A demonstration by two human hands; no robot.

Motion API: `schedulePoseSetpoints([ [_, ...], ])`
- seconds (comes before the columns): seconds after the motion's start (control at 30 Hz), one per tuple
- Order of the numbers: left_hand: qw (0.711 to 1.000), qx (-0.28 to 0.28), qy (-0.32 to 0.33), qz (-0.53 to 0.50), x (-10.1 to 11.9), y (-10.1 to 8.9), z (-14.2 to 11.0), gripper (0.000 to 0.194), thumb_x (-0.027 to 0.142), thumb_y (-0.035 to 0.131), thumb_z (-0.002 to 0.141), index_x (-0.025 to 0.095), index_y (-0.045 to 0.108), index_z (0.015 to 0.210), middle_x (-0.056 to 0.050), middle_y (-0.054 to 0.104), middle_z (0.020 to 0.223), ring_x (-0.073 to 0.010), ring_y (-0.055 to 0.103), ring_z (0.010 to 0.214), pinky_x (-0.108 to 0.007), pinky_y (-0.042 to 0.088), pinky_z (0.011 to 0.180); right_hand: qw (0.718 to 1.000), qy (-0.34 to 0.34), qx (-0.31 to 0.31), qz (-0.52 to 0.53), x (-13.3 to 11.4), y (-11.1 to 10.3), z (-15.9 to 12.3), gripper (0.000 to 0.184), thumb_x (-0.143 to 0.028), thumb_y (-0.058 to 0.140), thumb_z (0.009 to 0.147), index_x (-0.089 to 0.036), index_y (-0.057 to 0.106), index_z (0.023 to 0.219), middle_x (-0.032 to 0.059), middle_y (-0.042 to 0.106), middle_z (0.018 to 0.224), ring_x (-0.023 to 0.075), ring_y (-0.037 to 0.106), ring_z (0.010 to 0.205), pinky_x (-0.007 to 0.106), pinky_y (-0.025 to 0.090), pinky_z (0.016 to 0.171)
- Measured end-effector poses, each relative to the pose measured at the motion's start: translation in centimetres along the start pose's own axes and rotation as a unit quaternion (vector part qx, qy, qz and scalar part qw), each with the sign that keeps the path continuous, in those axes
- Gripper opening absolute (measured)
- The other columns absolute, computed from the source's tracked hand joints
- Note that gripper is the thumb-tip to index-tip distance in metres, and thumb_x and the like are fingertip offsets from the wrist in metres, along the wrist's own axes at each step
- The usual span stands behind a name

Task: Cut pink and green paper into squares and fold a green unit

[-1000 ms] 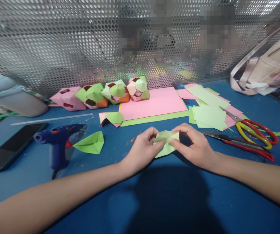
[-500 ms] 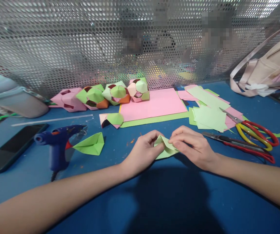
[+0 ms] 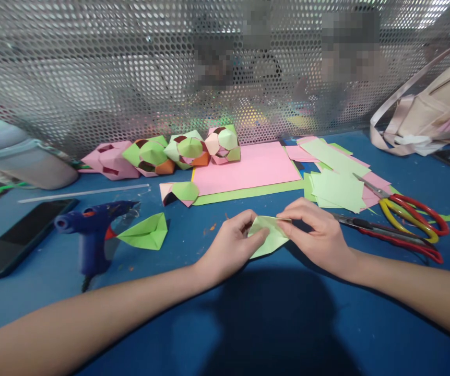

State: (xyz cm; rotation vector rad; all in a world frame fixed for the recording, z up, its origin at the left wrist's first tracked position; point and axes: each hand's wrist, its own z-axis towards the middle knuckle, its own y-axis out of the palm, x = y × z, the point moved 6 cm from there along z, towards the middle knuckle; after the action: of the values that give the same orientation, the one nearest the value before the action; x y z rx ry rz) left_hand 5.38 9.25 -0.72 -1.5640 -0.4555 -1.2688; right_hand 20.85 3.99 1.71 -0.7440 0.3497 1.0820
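A pale green paper piece [image 3: 269,242] is held between my two hands just above the blue table. My left hand [image 3: 233,243] pinches its left side, with the thumb lying on the near face. At the upper right edge, my right hand [image 3: 315,230] grips the paper between thumb and fingers. The paper looks folded along its top; its far side is hidden. A folded bright green paper piece [image 3: 146,233] lies to the left of my hands, by the tip of the blue glue gun's red trigger.
The glue gun [image 3: 95,235] and a phone [image 3: 21,235] lie left. Joined paper shapes [image 3: 150,154] line the back beside pink sheets [image 3: 248,169]. Green paper pieces [image 3: 336,190], scissors [image 3: 409,214] and a utility knife [image 3: 397,243] sit right. A perforated metal screen [image 3: 131,78] stands behind.
My right hand has shifted its grip to the paper's upper right edge. The paper, bent into a raised fold before, now shows a flatter face toward me.
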Motion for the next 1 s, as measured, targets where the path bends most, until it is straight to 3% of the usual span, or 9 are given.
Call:
schedulePoseSetpoints([
  [0.2, 1.000, 0.014, -0.004, -0.006, -0.4, -0.1, 0.0, 0.021, 0.036, 0.059, 0.086, 0.017, 0.056, 0.079, 0.003, 0.049, 0.068, -0.0116, 0.044, 0.065, -0.025, 0.035, 0.059, 0.999, -0.009, 0.007, 0.037, -0.5, -0.6, -0.2, 0.016, -0.011, 0.059, 0.093, -0.022, 0.066, 0.103, 0.0029, 0.065, 0.095, 0.0146, 0.061, 0.091, 0.032, 0.051, 0.080],
  [0.27, 1.000, 0.014, 0.004, -0.015, -0.6, 0.0, -0.1, 0.020, 0.036, 0.060, 0.086, 0.017, 0.056, 0.080, 0.003, 0.051, 0.070, -0.0119, 0.045, 0.066, -0.025, 0.036, 0.060, 0.992, 0.074, 0.017, 0.099, 0.8, -0.7, -0.3, 0.015, -0.021, 0.053, 0.099, -0.024, 0.066, 0.106, 0.0029, 0.065, 0.099, 0.0138, 0.062, 0.090, 0.031, 0.052, 0.080],
  [0.37, 0.999, 0.013, 0.025, -0.019, -0.3, 0.0, -0.2, 0.019, 0.035, 0.060, 0.086, 0.017, 0.056, 0.079, 0.003, 0.051, 0.072, -0.0111, 0.044, 0.065, -0.024, 0.036, 0.060, 0.945, 0.228, 0.050, 0.229, 3.3, -0.3, -0.7, 0.023, -0.037, 0.047, 0.102, -0.025, 0.067, 0.104, 0.0014, 0.065, 0.094, 0.0118, 0.062, 0.075, 0.028, 0.053, 0.068],
  [0.47, 0.999, 0.006, 0.035, -0.001, 0.1, 0.1, -0.3, 0.018, 0.033, 0.059, 0.086, 0.018, 0.056, 0.077, 0.003, 0.050, 0.071, -0.0104, 0.043, 0.064, -0.023, 0.035, 0.058, 0.913, 0.293, -0.005, 0.285, 4.1, 0.9, -0.7, 0.025, -0.043, 0.053, 0.099, -0.023, 0.067, 0.093, -0.0005, 0.063, 0.080, 0.0111, 0.059, 0.065, 0.026, 0.050, 0.059],
  [0.57, 1.000, -0.009, 0.024, 0.008, 0.4, 0.1, -0.2, 0.017, 0.032, 0.058, 0.087, 0.017, 0.057, 0.078, 0.002, 0.053, 0.071, -0.0112, 0.046, 0.066, -0.023, 0.037, 0.060, 0.924, 0.278, -0.110, 0.239, 3.2, 1.8, -0.6, 0.019, -0.039, 0.062, 0.094, -0.021, 0.068, 0.090, 0.0001, 0.065, 0.082, 0.0119, 0.060, 0.073, 0.026, 0.051, 0.066],
  [0.63, 1.000, -0.015, 0.014, 0.005, 0.4, 0.1, -0.2, 0.016, 0.031, 0.059, 0.085, 0.017, 0.058, 0.078, 0.002, 0.056, 0.072, -0.0119, 0.048, 0.068, -0.023, 0.038, 0.061, 0.936, 0.254, -0.137, 0.203, 2.6, 1.9, -0.5, 0.015, -0.036, 0.066, 0.090, -0.021, 0.068, 0.093, 0.0008, 0.065, 0.088, 0.0125, 0.060, 0.077, 0.026, 0.051, 0.069],
  [1.0, 1.000, -0.029, 0.003, -0.005, 0.4, 0.2, -0.1, 0.012, 0.027, 0.057, 0.082, 0.015, 0.060, 0.079, 0.004, 0.051, 0.067, -0.0107, 0.044, 0.064, -0.022, 0.035, 0.058, 0.968, 0.199, -0.123, 0.090, 1.8, 1.7, -0.5, 0.014, -0.032, 0.061, 0.094, -0.020, 0.068, 0.090, 0.0007, 0.062, 0.085, 0.0117, 0.057, 0.074, 0.025, 0.048, 0.064],
])
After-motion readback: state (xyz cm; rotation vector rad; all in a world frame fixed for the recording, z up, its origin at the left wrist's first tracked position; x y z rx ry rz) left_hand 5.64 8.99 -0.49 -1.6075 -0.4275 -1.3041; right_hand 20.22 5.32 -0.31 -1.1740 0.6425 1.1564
